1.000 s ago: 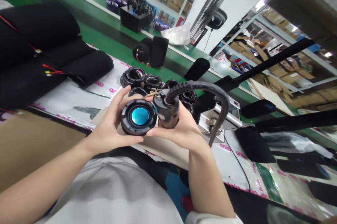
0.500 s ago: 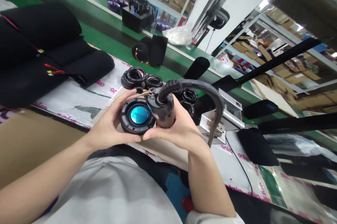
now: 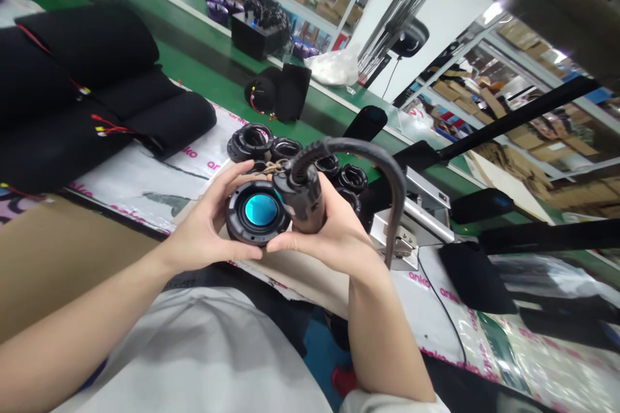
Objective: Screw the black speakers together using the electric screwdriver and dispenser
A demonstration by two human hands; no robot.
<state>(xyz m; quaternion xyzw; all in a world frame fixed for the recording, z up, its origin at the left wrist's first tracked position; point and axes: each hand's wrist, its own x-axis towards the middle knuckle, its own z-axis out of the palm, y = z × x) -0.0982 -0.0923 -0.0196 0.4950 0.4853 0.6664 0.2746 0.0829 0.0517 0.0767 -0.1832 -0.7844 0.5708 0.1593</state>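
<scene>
Precariously, the left hand [image 3: 206,222] grips a speaker [image 3: 258,211], the right hand [image 3: 334,225] a corded tool [image 3: 304,203]; the cord [image 3: 382,158] could pull either loose.

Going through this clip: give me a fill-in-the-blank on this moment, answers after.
The left hand holds a round speaker driver with a ____ centre.
The right hand grips a ____ handheld tool with a curved hose.
More round speaker parts sit beyond the hands on a sheet printed with the word ____.

Answers: blue; black; anko.
</scene>
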